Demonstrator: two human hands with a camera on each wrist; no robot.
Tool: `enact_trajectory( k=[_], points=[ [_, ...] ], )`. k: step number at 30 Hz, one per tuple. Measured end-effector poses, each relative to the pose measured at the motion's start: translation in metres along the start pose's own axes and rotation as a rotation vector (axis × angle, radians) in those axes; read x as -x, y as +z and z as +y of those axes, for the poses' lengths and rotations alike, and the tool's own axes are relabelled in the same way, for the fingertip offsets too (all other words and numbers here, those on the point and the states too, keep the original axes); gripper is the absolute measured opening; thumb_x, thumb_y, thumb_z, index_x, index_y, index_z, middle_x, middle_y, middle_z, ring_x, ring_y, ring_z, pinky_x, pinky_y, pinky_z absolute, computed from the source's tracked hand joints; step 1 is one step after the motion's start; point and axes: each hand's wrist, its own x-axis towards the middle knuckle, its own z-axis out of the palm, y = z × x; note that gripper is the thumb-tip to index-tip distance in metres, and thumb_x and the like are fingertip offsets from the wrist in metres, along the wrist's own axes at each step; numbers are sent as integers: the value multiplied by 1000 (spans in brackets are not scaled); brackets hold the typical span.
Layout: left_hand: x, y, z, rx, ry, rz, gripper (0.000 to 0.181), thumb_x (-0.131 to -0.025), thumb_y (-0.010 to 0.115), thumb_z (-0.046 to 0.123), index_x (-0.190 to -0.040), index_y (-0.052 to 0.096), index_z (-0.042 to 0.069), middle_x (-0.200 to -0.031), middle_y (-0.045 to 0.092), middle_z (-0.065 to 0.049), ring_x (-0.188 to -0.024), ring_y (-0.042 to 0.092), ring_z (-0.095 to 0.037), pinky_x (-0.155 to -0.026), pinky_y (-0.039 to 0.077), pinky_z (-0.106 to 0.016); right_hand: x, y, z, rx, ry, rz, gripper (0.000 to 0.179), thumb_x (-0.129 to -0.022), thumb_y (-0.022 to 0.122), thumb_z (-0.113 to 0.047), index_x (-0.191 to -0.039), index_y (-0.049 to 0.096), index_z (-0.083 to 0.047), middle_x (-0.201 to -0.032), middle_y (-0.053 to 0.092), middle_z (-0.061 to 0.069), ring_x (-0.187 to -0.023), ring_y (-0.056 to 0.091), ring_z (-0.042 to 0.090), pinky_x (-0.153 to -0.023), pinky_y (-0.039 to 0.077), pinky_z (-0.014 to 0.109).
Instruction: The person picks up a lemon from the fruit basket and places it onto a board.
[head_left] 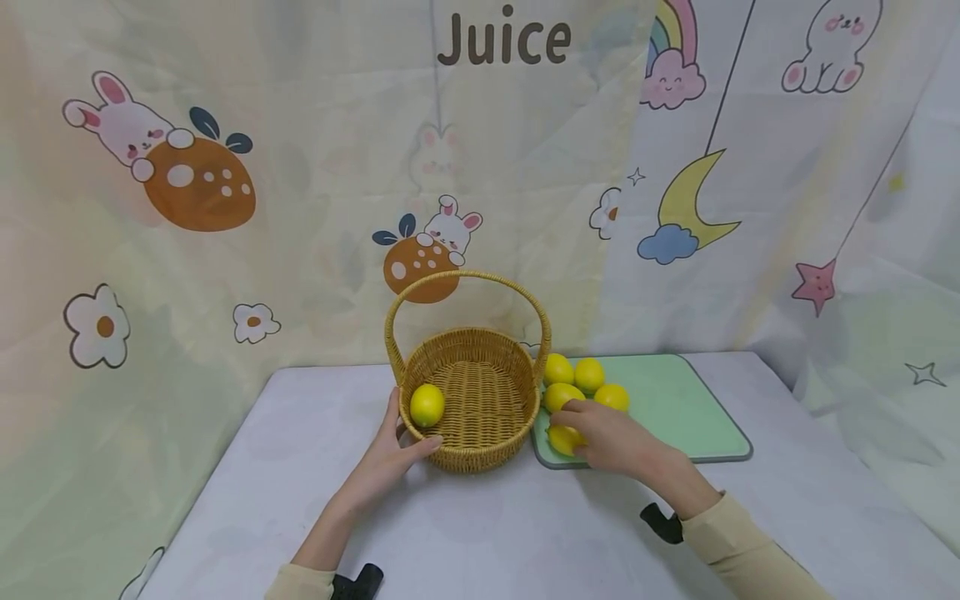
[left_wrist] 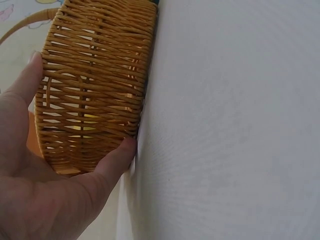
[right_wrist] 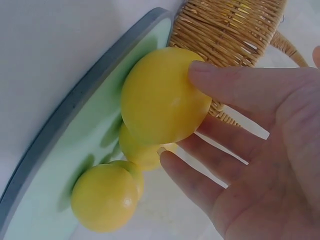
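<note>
A round wicker basket (head_left: 480, 450) with a tall arched handle stands on the table, one lemon (head_left: 427, 405) inside at its left. My left hand (head_left: 393, 457) grips the basket's near left side, its digits spread along the woven wall (left_wrist: 95, 85) in the left wrist view. On the green board, my right hand (head_left: 618, 435) holds the nearest lemon (right_wrist: 165, 97), thumb on one side and fingers on the other. Several more lemons lie close behind it, among them one (head_left: 612, 397) to the right and another (head_left: 558, 369) at the back.
The green cutting board (head_left: 675, 408) with a grey edge lies right beside the basket. A white cloth covers the table (head_left: 480, 533). Behind hangs a printed curtain (head_left: 322, 208) with rabbits, flowers and a moon.
</note>
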Motion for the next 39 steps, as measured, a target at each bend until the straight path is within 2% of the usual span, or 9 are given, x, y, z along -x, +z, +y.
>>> enact_trajectory(
  k=[6, 14, 19, 23, 29, 31, 36, 39],
  points=[
    [0, 0, 0, -7, -3, -3, 110, -86, 74, 48, -152, -13, 51, -169, 3, -2, -154, 13, -37, -112, 23, -73, -1, -4, -3, 5, 1, 4, 44, -80, 79, -3, -123, 68, -11, -115, 65, 1, -95, 60, 13, -84, 57, 34],
    [-1, 0, -2, -3, 0, 8, 109, -87, 74, 46, -152, -13, 51, -169, 0, 1, -154, 14, -36, -113, 23, -73, -12, -16, -13, 14, -86, 30, 42, -83, 75, -6, -124, 68, -14, -116, 65, -2, -98, 60, 13, -81, 56, 29],
    [-2, 0, -2, -1, 7, 8, 108, -87, 74, 45, -151, -13, 53, -169, -1, 3, -154, 14, -36, -113, 24, -73, -23, -27, -28, -38, -114, 17, 41, -87, 68, -4, -127, 66, -12, -122, 65, 3, -104, 63, 17, -85, 56, 31],
    [-2, 0, -2, 6, 5, 13, 109, -87, 75, 44, -152, -12, 53, -168, 0, 6, -154, 15, -34, -113, 23, -73, -33, -38, -46, -77, -111, -7, 43, -90, 69, -10, -133, 62, -14, -130, 62, 3, -114, 62, 18, -93, 55, 34],
    [-2, 0, -3, 0, -8, 5, 111, -86, 74, 49, -153, -14, 48, -169, -1, 2, -155, 14, -35, -113, 23, -73, -54, -46, -69, -122, -105, -66, 47, -92, 69, -14, -137, 59, -18, -136, 60, -1, -121, 60, 17, -99, 53, 35],
    [-1, 0, -3, -2, -13, 5, 112, -85, 74, 51, -153, -15, 47, -169, 0, 1, -155, 14, -35, -113, 24, -73, -64, -46, -75, -136, -111, -90, 48, -93, 69, -15, -139, 58, -19, -139, 59, -1, -128, 57, 19, -103, 51, 38],
    [-1, -1, -1, 8, -6, 15, 112, -84, 75, 53, -153, -13, 49, -169, 4, 3, -154, 16, -34, -112, 24, -73, -91, -41, -83, -188, -125, -155, 49, -94, 67, -17, -142, 56, -20, -146, 55, -2, -142, 45, 22, -113, 44, 43],
    [-1, -1, 0, 6, 1, 12, 110, -85, 74, 50, -153, -12, 50, -169, 5, 3, -154, 16, -34, -112, 24, -73, -107, -33, -86, -215, -137, -205, 50, -95, 65, -17, -144, 54, -18, -147, 55, -2, -140, 47, 21, -113, 43, 42]
  ],
)
